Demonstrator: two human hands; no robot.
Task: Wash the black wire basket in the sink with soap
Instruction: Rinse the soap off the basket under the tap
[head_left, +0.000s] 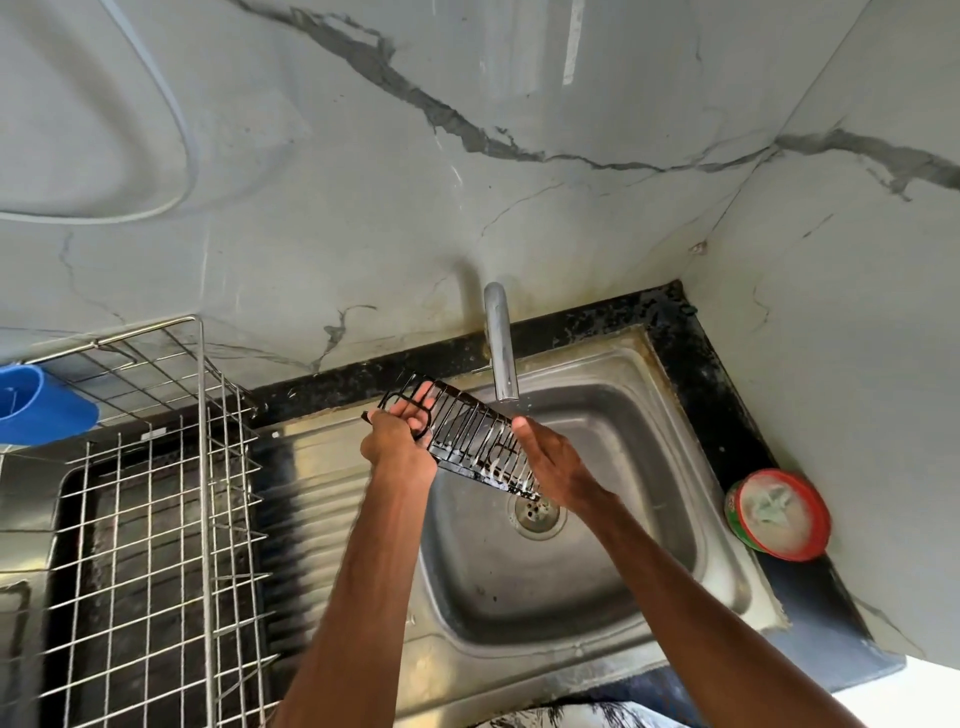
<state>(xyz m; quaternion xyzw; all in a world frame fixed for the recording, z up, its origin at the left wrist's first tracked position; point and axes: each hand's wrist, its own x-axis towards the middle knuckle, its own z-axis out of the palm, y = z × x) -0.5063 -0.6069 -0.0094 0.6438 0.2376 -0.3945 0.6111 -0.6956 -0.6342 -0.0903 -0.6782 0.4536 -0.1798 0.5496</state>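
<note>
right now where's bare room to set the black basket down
Free: the ribbed drainboard between the wire rack and the sink bowl, and the bowl floor around the drain. Crowded: the right counter corner, taken by the soap tub.

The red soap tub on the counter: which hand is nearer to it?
Right. The right hand is on the basket end nearer the tub; the left hand grips the far end.
</note>
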